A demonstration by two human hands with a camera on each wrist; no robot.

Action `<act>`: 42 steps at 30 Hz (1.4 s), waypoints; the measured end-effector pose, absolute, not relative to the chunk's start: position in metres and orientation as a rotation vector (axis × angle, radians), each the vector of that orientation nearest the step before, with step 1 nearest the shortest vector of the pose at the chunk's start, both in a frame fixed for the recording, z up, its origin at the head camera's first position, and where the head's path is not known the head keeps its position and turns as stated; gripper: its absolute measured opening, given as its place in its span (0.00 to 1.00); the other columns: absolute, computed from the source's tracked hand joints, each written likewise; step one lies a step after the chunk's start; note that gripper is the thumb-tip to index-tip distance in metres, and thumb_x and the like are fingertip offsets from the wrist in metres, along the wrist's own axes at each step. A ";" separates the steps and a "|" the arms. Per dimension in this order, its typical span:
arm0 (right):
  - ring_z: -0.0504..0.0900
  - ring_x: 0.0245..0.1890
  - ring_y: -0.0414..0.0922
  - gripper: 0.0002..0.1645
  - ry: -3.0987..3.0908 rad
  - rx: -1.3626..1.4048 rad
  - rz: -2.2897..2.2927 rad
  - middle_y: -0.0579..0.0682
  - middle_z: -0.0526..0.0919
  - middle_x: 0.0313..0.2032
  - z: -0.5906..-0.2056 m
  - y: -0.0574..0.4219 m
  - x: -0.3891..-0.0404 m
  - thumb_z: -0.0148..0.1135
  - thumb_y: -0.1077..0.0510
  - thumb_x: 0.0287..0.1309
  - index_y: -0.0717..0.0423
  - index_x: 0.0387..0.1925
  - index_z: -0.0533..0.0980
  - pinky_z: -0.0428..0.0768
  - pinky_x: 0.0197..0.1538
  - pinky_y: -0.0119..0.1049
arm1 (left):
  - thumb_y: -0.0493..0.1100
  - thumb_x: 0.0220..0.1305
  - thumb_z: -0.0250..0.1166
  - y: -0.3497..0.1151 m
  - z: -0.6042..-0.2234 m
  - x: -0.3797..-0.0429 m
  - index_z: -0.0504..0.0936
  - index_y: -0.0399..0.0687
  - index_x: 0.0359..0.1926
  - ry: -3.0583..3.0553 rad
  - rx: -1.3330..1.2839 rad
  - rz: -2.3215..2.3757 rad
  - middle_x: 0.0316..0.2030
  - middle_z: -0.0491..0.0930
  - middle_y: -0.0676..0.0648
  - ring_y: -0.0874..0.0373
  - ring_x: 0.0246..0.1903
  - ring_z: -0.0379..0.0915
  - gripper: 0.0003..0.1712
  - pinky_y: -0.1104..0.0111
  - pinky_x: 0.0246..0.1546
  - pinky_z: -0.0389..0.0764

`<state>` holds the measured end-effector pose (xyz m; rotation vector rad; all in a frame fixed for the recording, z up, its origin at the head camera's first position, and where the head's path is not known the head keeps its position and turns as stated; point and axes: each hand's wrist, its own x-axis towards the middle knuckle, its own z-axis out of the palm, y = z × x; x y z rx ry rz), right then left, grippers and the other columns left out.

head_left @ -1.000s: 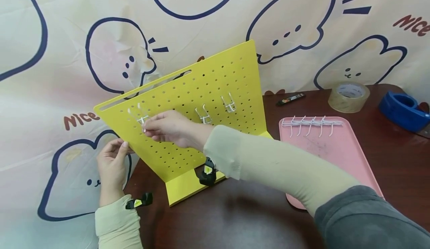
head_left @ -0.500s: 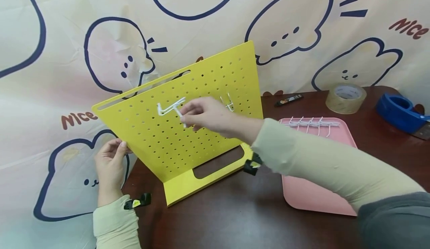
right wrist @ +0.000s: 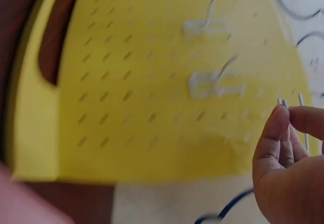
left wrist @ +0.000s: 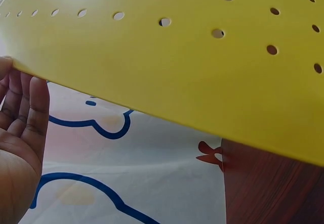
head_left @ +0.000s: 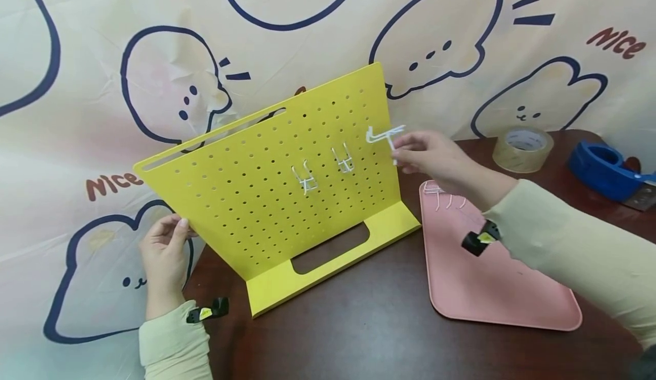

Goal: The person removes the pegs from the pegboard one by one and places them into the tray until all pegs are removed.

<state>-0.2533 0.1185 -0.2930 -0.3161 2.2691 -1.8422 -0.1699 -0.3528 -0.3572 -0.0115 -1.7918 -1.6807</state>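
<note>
The right hand (head_left: 427, 149) has its thumb and fingers squeezed close together on the thin stem of a white hook (head_left: 384, 136). The hook is up in the air, by the right edge of the yellow board (head_left: 269, 197); I can't tell if they touch. The grip is small, so the hook could twist or slip out and drop. It could also bump or scratch the board. The left hand (head_left: 166, 252) pinches the board's left edge, thumb in front and fingers behind. A hard push there might make the board wobble or slide. Two hooks (head_left: 343, 160) sit on the board, and a knock could pop them loose. On the table (head_left: 359, 323), to the right, is a pink tray (head_left: 502, 289) with spare hooks (head_left: 435, 191) at its back. The right hand and sleeve (head_left: 574, 249) block part of the tray. Behind it are a roll of tape (head_left: 523, 160) and a blue thing (head_left: 597, 169).
</note>
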 end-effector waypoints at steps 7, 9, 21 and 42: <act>0.81 0.41 0.37 0.26 2.353 -0.169 -1.731 0.50 0.82 0.45 -0.339 0.173 -0.253 0.58 0.60 0.75 0.72 0.65 0.66 0.83 0.46 0.28 | 0.30 0.72 0.63 -0.352 -0.355 -0.169 0.84 0.31 0.42 -1.780 -0.018 -1.692 0.36 0.85 0.48 0.60 0.31 0.80 0.05 0.78 0.40 0.82; 0.81 0.40 0.35 0.26 2.327 -0.152 -1.732 0.45 0.83 0.41 -0.354 0.183 -0.252 0.57 0.61 0.75 0.75 0.65 0.65 0.83 0.45 0.28 | 0.31 0.72 0.63 -0.352 -0.355 -0.169 0.84 0.31 0.42 -1.781 -0.013 -1.693 0.36 0.84 0.48 0.60 0.31 0.80 0.05 0.77 0.40 0.82; 0.81 0.34 0.35 0.23 2.496 -0.159 -1.405 0.50 0.86 0.36 -0.425 0.219 -0.235 0.60 0.61 0.72 0.79 0.55 0.73 0.81 0.36 0.30 | 0.32 0.73 0.63 -0.352 -0.355 -0.168 0.84 0.29 0.44 -1.801 -0.004 -1.674 0.38 0.85 0.48 0.59 0.32 0.80 0.07 0.78 0.40 0.82; 0.83 0.29 0.33 0.16 2.127 0.095 -1.730 0.46 0.83 0.30 -0.455 0.210 -0.228 0.54 0.68 0.72 0.80 0.52 0.67 0.86 0.39 0.30 | 0.33 0.73 0.63 -0.353 -0.356 -0.171 0.82 0.25 0.44 -1.786 -0.034 -1.699 0.38 0.84 0.46 0.59 0.32 0.81 0.09 0.76 0.40 0.83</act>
